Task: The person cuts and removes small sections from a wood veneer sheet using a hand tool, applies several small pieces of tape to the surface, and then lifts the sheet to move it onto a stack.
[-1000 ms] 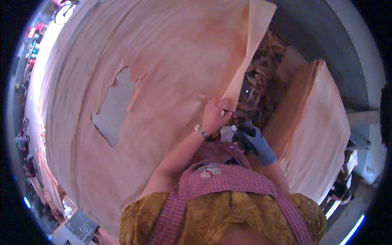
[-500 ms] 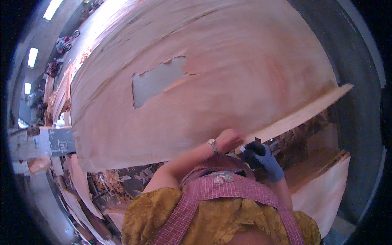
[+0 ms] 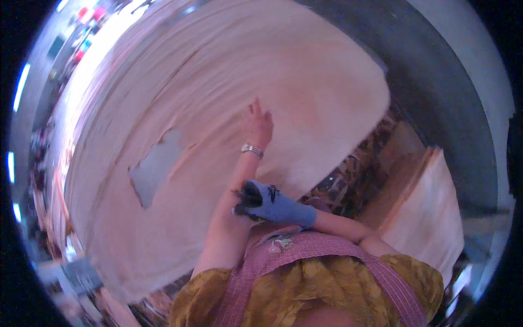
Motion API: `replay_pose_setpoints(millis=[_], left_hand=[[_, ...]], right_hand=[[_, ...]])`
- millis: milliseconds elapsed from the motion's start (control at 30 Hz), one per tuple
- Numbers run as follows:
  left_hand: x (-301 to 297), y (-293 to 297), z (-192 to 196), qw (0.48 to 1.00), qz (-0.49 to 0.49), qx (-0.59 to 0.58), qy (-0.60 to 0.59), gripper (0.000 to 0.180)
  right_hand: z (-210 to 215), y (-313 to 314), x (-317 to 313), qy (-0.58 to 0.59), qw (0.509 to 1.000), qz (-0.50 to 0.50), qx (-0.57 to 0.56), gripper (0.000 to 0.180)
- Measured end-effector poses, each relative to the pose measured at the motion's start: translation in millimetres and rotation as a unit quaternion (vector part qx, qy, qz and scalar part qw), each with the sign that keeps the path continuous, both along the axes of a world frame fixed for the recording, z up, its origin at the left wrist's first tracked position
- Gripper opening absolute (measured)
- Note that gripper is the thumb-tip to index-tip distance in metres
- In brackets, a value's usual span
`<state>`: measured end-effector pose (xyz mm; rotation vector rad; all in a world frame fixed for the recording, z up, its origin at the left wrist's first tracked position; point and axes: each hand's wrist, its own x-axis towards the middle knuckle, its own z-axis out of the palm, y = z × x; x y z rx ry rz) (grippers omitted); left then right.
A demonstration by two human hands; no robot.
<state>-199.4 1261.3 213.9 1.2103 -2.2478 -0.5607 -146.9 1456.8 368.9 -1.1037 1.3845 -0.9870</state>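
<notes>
**Op:** Veneer sheet (image 3: 218, 98), large, pale and pinkish, filled most of the frame from the upper left to the centre right. I logged a ragged hole (image 3: 155, 171) in it at centre left, with grey showing through.

**Obs:** Left hand?

**Op:** Left hand (image 3: 260, 126) sat just above the frame's centre, bare, arm stretched up and away from the body. Fingers were spread and extended, palm against the sheet's surface as far as I could judge. It gripped nothing. A metal wristband (image 3: 251, 149) circled the wrist right below it.

**Obs:** Right hand?

**Op:** Right hand (image 3: 269, 203) wore a blue glove and lay below centre, crossing in front of the left forearm. It looked curled around something dark at its left end, but motion blur stopped me from telling what, or whether the fist was truly clenched. I recorded that as undetermined.

**Obs:** Contact between glove and sheet?

**Op:** None that I saw; the glove sat near the sheet's lower edge, close to the body.

**Obs:** Surroundings?

**Op:** A second pale sheet (image 3: 430, 218) stood at the lower right, well apart from the first. Between them I noted a jumble of dark scrap pieces (image 3: 348, 174). Along the bottom edge were the person's yellow patterned top (image 3: 305, 297) and pink checked apron straps (image 3: 327, 250).
</notes>
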Motion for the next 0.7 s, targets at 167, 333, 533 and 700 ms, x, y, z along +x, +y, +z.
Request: replay_pose_setpoints(millis=[167,333,533,700], left_hand=[[-127,41,22,0.991,-0.12,0.059,0.017,0.063],[-243,123,55,0.961,-0.256,0.087,-0.058,0.065],[-425,162,-7,0.938,-0.269,-0.187,-0.115,0.068],[-485,140,-55,0.972,-0.189,-0.091,-0.111,0.066]], right_hand=[[6,44,-83,0.152,0.964,-0.203,-0.079,0.051],[-64,164,-203,0.109,0.9,-0.42,-0.035,0.042],[-241,303,-420,0.233,0.826,-0.479,0.185,0.036],[-491,372,-569,0.222,0.765,-0.512,0.321,0.043]])
